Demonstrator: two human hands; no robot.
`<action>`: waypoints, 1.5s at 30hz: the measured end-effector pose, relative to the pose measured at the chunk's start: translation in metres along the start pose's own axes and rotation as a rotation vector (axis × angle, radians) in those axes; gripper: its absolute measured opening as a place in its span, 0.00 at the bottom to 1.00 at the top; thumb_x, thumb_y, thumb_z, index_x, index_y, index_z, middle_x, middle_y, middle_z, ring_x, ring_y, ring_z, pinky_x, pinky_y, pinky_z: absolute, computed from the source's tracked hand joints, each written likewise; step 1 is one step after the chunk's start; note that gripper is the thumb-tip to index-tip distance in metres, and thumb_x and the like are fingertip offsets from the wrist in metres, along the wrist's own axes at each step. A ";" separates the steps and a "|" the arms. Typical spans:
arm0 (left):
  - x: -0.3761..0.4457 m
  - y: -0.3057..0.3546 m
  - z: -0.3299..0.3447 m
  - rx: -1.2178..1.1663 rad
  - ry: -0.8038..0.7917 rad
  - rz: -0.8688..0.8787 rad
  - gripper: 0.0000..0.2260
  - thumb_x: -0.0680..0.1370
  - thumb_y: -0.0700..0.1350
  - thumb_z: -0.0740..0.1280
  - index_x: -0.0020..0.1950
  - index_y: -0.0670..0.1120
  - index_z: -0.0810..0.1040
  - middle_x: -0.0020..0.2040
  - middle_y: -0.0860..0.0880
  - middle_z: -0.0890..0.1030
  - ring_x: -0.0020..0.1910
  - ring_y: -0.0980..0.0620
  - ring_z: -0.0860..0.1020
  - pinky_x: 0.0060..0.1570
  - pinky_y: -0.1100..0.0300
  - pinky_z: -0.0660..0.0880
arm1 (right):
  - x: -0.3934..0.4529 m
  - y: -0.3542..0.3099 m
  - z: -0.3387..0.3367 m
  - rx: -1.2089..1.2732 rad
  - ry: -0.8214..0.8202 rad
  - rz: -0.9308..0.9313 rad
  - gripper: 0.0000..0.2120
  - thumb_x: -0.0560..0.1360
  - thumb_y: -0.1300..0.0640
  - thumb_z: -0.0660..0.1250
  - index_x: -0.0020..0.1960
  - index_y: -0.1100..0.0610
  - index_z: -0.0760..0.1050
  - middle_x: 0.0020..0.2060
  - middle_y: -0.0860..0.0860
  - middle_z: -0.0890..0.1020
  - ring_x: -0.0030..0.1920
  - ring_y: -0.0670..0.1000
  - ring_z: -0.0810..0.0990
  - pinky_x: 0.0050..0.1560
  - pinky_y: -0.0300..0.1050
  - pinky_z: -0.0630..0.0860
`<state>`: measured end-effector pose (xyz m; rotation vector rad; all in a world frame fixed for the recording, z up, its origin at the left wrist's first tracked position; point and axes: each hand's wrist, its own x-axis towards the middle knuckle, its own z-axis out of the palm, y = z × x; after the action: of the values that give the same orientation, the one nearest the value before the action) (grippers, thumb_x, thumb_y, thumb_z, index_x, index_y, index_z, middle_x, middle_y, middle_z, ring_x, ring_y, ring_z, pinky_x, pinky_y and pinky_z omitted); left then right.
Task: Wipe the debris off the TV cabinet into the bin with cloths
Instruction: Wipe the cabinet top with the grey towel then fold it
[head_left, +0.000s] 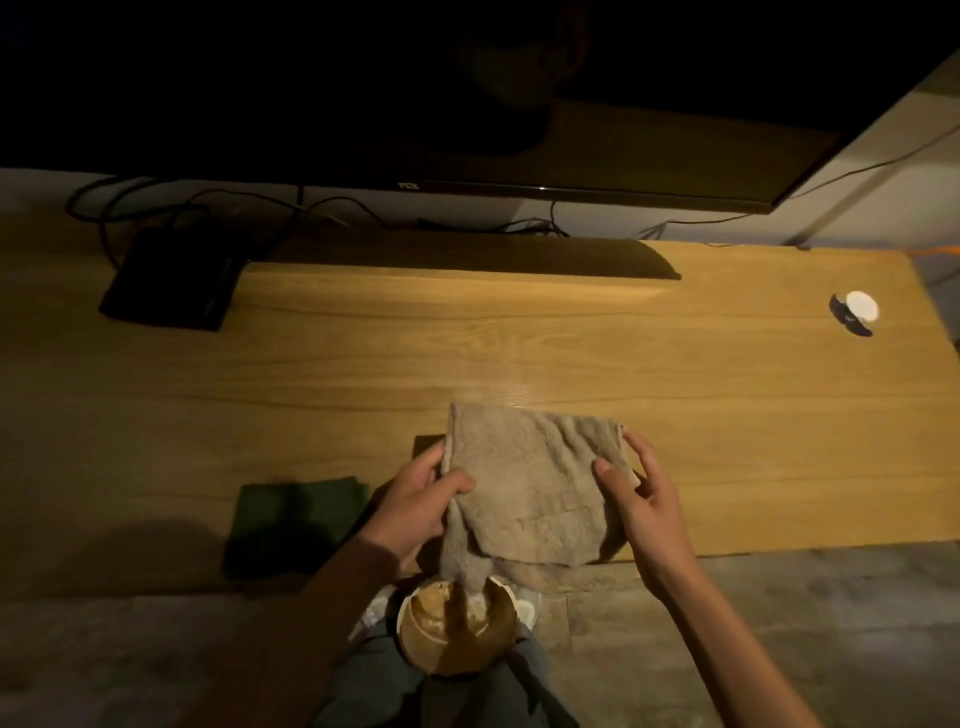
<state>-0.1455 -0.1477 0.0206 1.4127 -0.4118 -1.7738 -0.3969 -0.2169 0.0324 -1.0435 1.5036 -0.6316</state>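
Your left hand (415, 499) pinches the beige cloth (530, 488) at its edge, your right hand (639, 499) grips the other side, so its tail hangs over the bin (457, 631) to shed debris. A green cloth (296, 525) lies on the wooden TV cabinet (571, 353); the room is dim.

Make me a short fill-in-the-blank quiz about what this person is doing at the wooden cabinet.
1. Both hands hold a beige ____ at the cabinet's front edge.
2. Its lower corner hangs over a round ____ below.
3. The cloth lying by the left hand is dark ____.
4. The right hand pinches the cloth's ____ side.

Missing words: cloth; bin; green; right.
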 end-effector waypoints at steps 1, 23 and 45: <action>0.005 -0.010 0.006 0.000 -0.001 -0.021 0.17 0.71 0.46 0.70 0.53 0.67 0.83 0.55 0.53 0.86 0.54 0.55 0.84 0.48 0.55 0.82 | 0.000 0.006 -0.010 -0.017 0.023 -0.003 0.21 0.75 0.42 0.73 0.61 0.22 0.72 0.45 0.44 0.84 0.36 0.50 0.83 0.35 0.48 0.81; 0.125 -0.033 -0.037 1.484 0.701 0.453 0.23 0.80 0.46 0.61 0.76 0.52 0.69 0.79 0.43 0.66 0.79 0.40 0.61 0.76 0.41 0.54 | 0.067 0.104 0.048 -1.283 -0.408 -0.996 0.28 0.82 0.33 0.54 0.80 0.33 0.54 0.84 0.47 0.53 0.84 0.54 0.50 0.78 0.71 0.50; 0.142 -0.043 -0.027 1.331 0.885 0.354 0.26 0.82 0.52 0.54 0.81 0.54 0.59 0.83 0.49 0.55 0.82 0.43 0.52 0.78 0.41 0.52 | 0.285 -0.037 0.111 -1.352 -0.394 -0.928 0.27 0.83 0.32 0.43 0.81 0.32 0.48 0.84 0.46 0.54 0.83 0.54 0.51 0.80 0.68 0.45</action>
<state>-0.1428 -0.2226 -0.1107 2.5574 -1.3353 -0.2872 -0.2696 -0.4650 -0.0983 -2.7722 0.8950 0.1435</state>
